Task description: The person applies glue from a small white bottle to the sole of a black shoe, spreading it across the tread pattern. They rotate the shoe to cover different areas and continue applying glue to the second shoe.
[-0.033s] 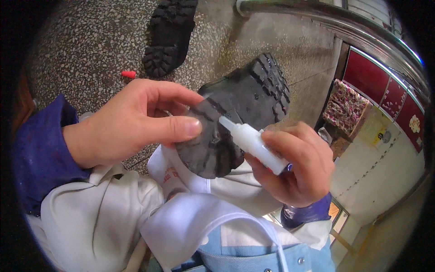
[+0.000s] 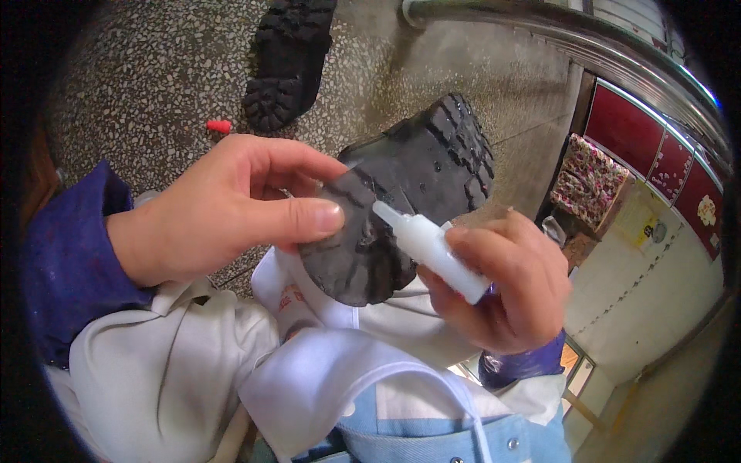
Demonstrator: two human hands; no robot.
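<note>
My left hand (image 2: 239, 204) is closed on the near end of a black treaded shoe sole (image 2: 401, 185), thumb on top and fingers behind its left edge. The sole is held over my lap, its far end pointing up and to the right. My right hand (image 2: 509, 278) grips a small white glue bottle (image 2: 436, 251) between thumb and fingers. The bottle tilts, and its narrow nozzle points at the sole's surface near my left thumb. Whether the nozzle tip touches the rubber I cannot tell. Part of the bottle's rear end is hidden by my fingers.
A second black treaded sole (image 2: 285, 65) lies on the speckled floor (image 2: 166, 54) ahead. Left of it lies a small red cap (image 2: 219, 126). A metal rail (image 2: 556, 23) crosses the upper right, and a flower-patterned block (image 2: 589, 184) stands at the right.
Hardly anything differs. My right hand and the glue bottle have shifted very slightly, and the sole's far end has tipped a little. My left hand stays in place.
</note>
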